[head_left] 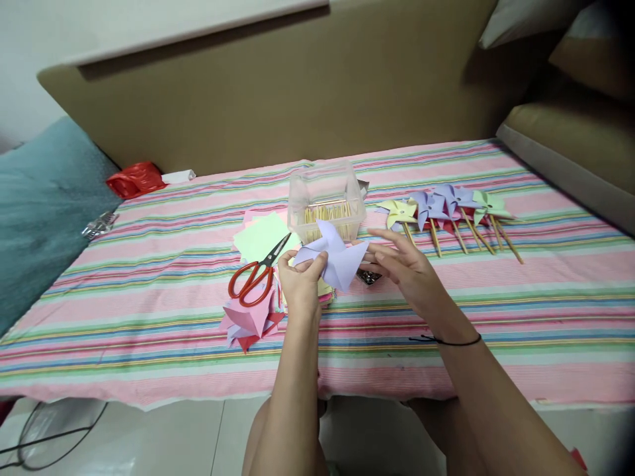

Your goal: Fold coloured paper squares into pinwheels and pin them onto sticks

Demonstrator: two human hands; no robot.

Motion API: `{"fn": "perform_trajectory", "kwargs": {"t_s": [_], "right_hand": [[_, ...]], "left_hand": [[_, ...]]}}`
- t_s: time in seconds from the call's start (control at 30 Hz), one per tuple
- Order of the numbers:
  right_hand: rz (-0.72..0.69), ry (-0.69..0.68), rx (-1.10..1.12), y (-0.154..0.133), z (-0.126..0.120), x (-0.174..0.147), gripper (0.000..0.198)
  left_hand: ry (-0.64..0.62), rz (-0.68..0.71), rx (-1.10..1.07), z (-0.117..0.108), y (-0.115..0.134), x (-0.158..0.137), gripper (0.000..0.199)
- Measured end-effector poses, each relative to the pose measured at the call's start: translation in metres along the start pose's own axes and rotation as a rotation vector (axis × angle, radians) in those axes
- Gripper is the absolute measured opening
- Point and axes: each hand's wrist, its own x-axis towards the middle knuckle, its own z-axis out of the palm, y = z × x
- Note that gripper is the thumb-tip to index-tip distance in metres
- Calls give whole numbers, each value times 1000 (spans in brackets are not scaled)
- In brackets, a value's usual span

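Observation:
A lavender paper pinwheel head (342, 262), with no stick visible on it, is pinched at its left side by my left hand (302, 281). At its right edge is my right hand (404, 268), its fingers apart and stretched toward the paper; I cannot tell whether the fingertips touch it. Just beyond stands a clear plastic box (325, 180) with several thin wooden sticks (327, 213) inside. Partly hidden under my right fingers lies a small pile of dark shiny pieces (369, 276). Red-handled scissors (253, 277) rest on paper left of my left hand.
Several finished pinwheels on sticks (449, 208) lie at the right. Green paper sheets (265, 237) and folded pink paper pieces (251, 314) are at the left. A red plastic bag (136, 180) sits at the back left of the striped cloth (163, 284).

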Motion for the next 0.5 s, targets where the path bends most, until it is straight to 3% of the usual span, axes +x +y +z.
{"fn": "perform_trajectory", "kwargs": {"t_s": [0.2, 0.5], "right_hand": [[-40, -89, -113, 16, 9, -1, 16], [27, 161, -77, 17, 15, -1, 19]], "left_hand": [[20, -22, -96, 4, -6, -1, 65], [-29, -14, -31, 11, -12, -13, 60]]}}
